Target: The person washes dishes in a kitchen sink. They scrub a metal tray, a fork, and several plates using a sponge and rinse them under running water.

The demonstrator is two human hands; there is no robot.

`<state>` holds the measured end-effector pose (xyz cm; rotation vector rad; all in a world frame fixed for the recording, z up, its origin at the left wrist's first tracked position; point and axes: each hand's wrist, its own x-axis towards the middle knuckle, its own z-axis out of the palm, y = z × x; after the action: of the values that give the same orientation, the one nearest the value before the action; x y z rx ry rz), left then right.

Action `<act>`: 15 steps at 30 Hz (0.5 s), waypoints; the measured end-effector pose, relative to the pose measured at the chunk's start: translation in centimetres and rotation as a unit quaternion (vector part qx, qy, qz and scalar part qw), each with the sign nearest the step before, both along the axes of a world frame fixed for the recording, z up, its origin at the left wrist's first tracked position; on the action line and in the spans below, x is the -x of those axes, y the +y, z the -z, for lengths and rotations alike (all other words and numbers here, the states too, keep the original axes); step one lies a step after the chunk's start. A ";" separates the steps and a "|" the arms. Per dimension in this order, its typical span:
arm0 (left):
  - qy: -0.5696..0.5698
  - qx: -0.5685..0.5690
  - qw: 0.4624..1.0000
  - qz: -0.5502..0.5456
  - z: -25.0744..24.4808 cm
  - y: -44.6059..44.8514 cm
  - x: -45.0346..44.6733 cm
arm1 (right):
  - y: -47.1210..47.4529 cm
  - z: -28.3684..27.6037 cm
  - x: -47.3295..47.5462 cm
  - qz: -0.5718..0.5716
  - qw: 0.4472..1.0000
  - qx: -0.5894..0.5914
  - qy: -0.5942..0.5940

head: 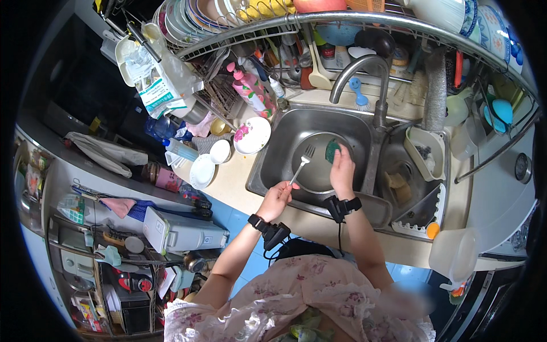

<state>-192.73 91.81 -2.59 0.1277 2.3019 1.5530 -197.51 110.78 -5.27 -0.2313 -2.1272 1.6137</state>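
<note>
A metal fork (302,161) is held by its handle end in my left hand (275,200), its tines pointing up and away over the sink. My right hand (343,173) grips a green scouring pad (331,150) a short way to the right of the fork; pad and fork are apart. Both hands are over the front part of a stainless steel sink basin (273,149). Below them in the basin sits a round metal pan or bowl (314,181), partly hidden by my hands and the fork. A curved faucet (363,64) stands behind the basin.
Left of the sink are a floral plate (256,139), a white bowl (220,151), a small white plate (202,171) and a pink pump bottle (254,92). A smaller right basin (397,171) holds a cream strainer tray (425,149). Above runs a dish rack rail (316,18).
</note>
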 end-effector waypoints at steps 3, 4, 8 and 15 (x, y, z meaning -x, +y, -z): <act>0.005 0.002 1.000 -0.004 0.3 -0.3 0.4 | 0.0 0.1 -0.5 -0.016 1.000 -0.003 0.020; -0.005 0.002 1.000 -0.003 0.5 -0.2 0.6 | -0.6 0.1 -1.0 -0.024 0.998 -0.010 0.051; 0.012 0.039 0.999 0.016 0.8 0.7 0.7 | -3.3 0.1 -2.4 -0.097 0.974 -0.139 0.153; 0.059 0.050 0.997 0.018 0.4 0.6 -1.3 | -1.4 3.0 0.7 -0.085 0.995 -0.030 -0.048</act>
<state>-191.47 92.45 -2.99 0.2386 2.4485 1.4464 -198.21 109.36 -8.22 -0.1125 -2.3189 1.6598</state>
